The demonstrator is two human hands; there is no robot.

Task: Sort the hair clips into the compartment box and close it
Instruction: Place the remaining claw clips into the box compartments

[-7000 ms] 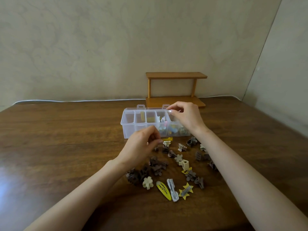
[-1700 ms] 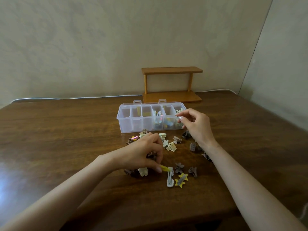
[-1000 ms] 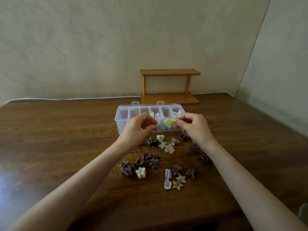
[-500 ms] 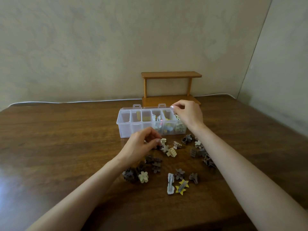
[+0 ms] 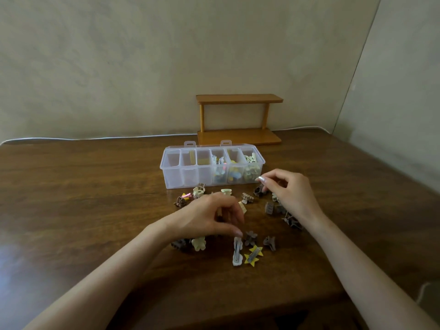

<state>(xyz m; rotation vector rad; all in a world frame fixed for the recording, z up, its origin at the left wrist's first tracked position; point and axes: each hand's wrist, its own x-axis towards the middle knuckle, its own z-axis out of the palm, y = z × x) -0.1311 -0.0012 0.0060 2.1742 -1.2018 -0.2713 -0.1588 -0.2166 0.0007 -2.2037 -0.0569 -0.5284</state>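
Observation:
A clear compartment box (image 5: 175, 179) stands open on the table, its three right compartments holding clips. Loose hair clips lie in front of it, mostly brown claw clips. My left hand (image 5: 209, 217) hovers palm down over the pile with its fingers loosely curled. Its thumb tip is at the far end of a white snap clip (image 5: 237, 254), which lies flat on the table. A yellow star clip (image 5: 253, 256) sits just right of that clip. My right hand (image 5: 288, 194) hangs near the box's right end with nothing in its curled fingers, above a brown claw clip (image 5: 259, 191).
A small wooden two-tier shelf (image 5: 239, 136) stands behind the box against the wall. A white cable (image 5: 95, 138) runs along the table's back edge. The wooden table (image 5: 83, 198) ends close to me at the front and drops off at the right.
My right hand has come back from over the box's right compartments to the table in front of it. My left hand has moved toward me, down to the white snap clip.

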